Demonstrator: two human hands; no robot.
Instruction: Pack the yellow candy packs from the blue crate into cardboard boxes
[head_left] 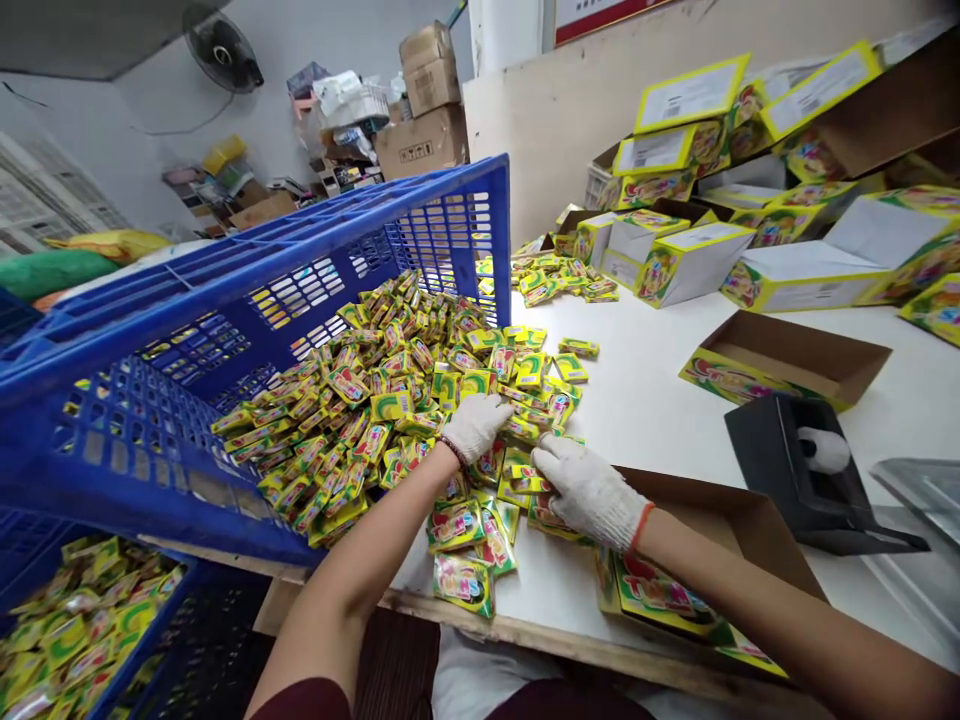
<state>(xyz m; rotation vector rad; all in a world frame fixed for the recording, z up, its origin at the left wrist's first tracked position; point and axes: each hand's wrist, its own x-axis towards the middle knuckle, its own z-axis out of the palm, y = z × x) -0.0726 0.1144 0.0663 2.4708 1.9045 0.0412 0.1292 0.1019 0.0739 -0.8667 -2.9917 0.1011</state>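
Note:
A heap of small yellow-green packets (390, 400) spills out of a tipped blue plastic crate (225, 330) onto the white table (660, 400). My left hand (474, 424), in a white glove, rests curled on the packets at the heap's right edge. My right hand (589, 492), also gloved, presses down on a few packets (525, 478) just in front of the heap, fingers closed on them. An open brown carton with a printed yellow side (675, 590) lies under my right forearm at the table's front edge.
A black tape dispenser (810, 470) stands to the right. An open empty carton (787, 360) lies behind it, with several printed boxes (750, 200) stacked at the back right. A second blue crate of packets (82, 620) sits low at the left. Cardboard boxes (427, 110) stand far back.

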